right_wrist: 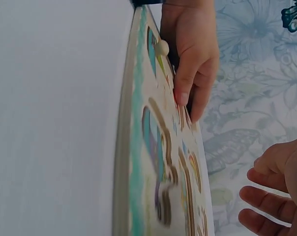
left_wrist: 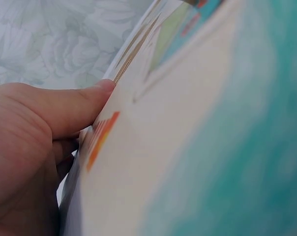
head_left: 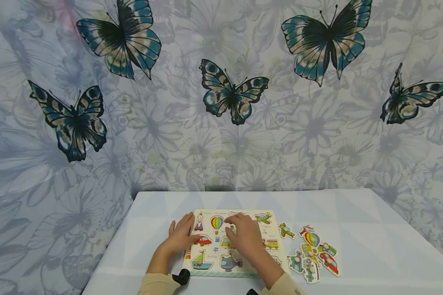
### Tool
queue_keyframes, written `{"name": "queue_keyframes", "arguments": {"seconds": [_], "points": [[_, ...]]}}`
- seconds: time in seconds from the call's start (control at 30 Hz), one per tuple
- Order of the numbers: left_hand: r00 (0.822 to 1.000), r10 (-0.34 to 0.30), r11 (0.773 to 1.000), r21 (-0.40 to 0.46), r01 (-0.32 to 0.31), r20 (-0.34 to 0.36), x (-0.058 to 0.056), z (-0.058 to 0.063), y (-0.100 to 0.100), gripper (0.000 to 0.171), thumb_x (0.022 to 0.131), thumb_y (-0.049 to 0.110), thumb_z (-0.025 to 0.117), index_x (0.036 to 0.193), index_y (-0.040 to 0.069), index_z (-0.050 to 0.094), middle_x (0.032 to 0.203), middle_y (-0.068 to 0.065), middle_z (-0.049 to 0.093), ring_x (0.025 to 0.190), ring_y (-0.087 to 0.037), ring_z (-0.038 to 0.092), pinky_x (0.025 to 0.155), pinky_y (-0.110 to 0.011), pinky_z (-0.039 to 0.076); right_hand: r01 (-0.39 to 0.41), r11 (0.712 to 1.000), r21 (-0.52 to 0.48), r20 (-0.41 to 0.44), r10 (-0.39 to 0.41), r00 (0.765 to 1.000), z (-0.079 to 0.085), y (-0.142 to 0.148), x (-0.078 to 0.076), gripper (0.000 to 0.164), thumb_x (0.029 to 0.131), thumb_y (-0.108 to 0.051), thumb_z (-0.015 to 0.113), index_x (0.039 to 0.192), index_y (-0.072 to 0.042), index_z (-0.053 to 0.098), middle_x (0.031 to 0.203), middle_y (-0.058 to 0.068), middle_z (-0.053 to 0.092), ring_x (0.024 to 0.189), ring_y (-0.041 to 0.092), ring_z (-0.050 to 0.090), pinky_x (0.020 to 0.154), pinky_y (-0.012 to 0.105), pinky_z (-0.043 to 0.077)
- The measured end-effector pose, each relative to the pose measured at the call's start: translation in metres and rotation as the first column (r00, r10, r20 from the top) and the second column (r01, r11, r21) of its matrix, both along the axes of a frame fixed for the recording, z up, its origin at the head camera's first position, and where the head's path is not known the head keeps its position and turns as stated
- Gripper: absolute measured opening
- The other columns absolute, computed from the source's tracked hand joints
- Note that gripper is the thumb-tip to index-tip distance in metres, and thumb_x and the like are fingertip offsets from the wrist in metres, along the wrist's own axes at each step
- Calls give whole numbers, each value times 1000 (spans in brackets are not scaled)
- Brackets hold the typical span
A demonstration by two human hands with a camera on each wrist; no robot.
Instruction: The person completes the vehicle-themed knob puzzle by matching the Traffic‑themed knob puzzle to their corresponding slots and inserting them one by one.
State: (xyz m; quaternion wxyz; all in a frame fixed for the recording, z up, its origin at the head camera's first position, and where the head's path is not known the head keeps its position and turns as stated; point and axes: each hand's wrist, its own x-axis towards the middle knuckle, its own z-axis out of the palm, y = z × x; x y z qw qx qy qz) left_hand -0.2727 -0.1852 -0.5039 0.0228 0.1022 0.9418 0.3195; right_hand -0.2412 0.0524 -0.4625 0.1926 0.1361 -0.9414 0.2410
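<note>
A wooden puzzle board (head_left: 251,266) with vehicle pictures lies on the table. My left hand (head_left: 181,238) holds its left edge, the thumb on the top face and the fingers at the side; in the left wrist view the thumb (left_wrist: 82,105) lies over the rim. My right hand (head_left: 245,235) is above the middle of the board, beside the balloon picture (head_left: 217,222), fingers loosely bent. In the right wrist view, nothing shows between its parted fingers (right_wrist: 269,204). A round knob (right_wrist: 162,47) stands on the board near my left hand.
Right of the board lie several loose puzzle pieces: a green plane (head_left: 286,230), a balloon (head_left: 311,238), a red car-like piece (head_left: 329,263) and others, some overlapping. The white-covered table (head_left: 373,246) meets a butterfly-patterned backdrop (head_left: 243,155).
</note>
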Motion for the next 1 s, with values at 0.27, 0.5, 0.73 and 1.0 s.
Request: {"name": "queue_keyframes", "arguments": {"seconds": [0.27,0.5,0.73,1.0], "points": [[1000,4,1000,14,-4,-7,-3,3,2,78,91,24,71,156,5,32,165,-18,26,154,-40,16,120,-67,-4,13,1000,-7,-14,-13,1000,5,40,11,20,83,-26,80,103,-23,77,105,-3,74,96,22,69,79,46,53],[1000,3,1000,3,-3,4,-8,3,2,79,92,25,70,157,4,29,166,-17,25,155,-38,16,120,-66,-4,56,996,-66,51,-53,997,8,79,26,22,81,-20,82,102,-21,77,103,-3,74,82,17,66,68,35,51],[1000,8,1000,18,-9,23,-3,0,0,78,91,21,72,156,3,32,165,-19,26,154,-40,16,119,-68,-4,124,988,-90,139,-111,984,-3,109,47,18,83,-21,81,99,-26,76,96,-12,72,78,6,61,63,22,46],[999,4,998,58,-6,34,-2,0,-1,77,92,20,70,157,5,30,166,-18,23,155,-40,14,119,-66,-6,220,974,-55,296,-195,935,-8,159,64,20,82,-18,81,101,-24,75,99,-6,69,74,6,56,61,24,46]]}}
